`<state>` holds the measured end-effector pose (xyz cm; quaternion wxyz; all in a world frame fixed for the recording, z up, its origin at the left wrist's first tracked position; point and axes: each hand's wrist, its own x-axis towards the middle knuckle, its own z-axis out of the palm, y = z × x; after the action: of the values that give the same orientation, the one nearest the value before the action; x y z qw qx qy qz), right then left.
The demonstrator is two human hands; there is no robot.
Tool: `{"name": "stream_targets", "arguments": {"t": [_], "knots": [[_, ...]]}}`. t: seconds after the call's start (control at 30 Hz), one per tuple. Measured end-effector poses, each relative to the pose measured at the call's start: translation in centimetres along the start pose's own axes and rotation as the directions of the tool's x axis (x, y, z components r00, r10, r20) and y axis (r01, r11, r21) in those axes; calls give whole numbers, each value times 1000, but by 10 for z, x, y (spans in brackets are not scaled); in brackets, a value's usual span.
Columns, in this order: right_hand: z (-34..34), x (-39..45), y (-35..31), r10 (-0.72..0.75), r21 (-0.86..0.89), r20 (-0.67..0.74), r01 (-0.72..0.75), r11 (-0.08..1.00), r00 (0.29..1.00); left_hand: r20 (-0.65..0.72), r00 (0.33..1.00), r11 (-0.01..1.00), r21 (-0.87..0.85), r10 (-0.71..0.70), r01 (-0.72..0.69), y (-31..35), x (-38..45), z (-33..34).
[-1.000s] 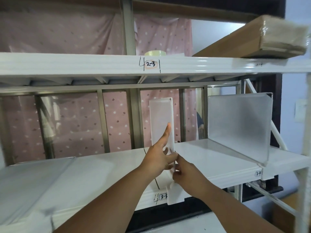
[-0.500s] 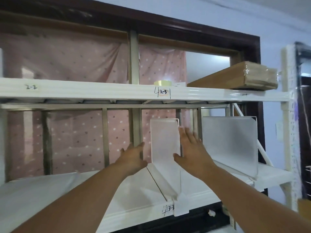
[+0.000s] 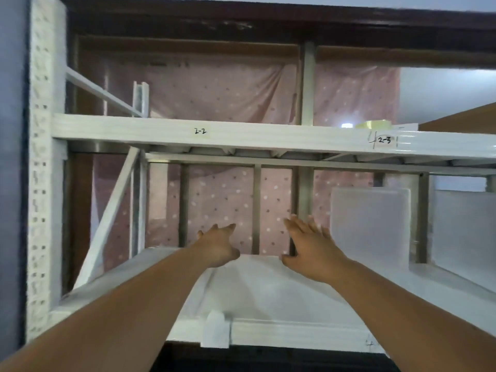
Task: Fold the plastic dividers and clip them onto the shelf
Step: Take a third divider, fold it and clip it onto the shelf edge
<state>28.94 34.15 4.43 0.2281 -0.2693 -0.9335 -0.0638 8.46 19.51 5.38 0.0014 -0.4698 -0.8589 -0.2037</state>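
Note:
A translucent plastic divider [image 3: 257,288] lies flat on the white shelf [image 3: 295,336], its clip tab [image 3: 216,330] hanging over the front edge. My left hand [image 3: 217,244] and my right hand [image 3: 308,245] hover over the sheet's far end, fingers spread, holding nothing. Whether they touch the sheet is unclear. A second divider [image 3: 369,226] stands upright on the shelf to the right. A third divider [image 3: 464,232] stands further right, cut by the frame edge.
A perforated white upright [image 3: 43,167] and a slanted brace [image 3: 107,221] bound the shelf on the left. The upper shelf [image 3: 241,135], marked 2-2 and 2-3, runs overhead with a tape roll [image 3: 373,124] on it. Pink dotted cloth [image 3: 220,205] hangs behind.
The view has swung left. Both hands left the standing divider and moved left to the flat sheet lying on the shelf.

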Motion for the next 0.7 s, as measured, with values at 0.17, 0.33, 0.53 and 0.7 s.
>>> {"name": "stream_targets", "arguments": {"t": [0.17,0.33,0.53,0.7], "knots": [[49,44,-78,-127,156,158,103,982,979,-76,970,973,-21,-230,229,-98,-45,-15],[91,66,-175,-365,368,264,256,894,893,-95,893,898,-35,-440,439,-169,-103,-15],[126,77,-243,-490,327,390,379,865,780,-104,795,801,-135,-597,584,-213,-172,-16],[139,81,-257,-480,269,443,398,877,757,-92,755,759,-124,-650,639,-231,-198,-17]]}}
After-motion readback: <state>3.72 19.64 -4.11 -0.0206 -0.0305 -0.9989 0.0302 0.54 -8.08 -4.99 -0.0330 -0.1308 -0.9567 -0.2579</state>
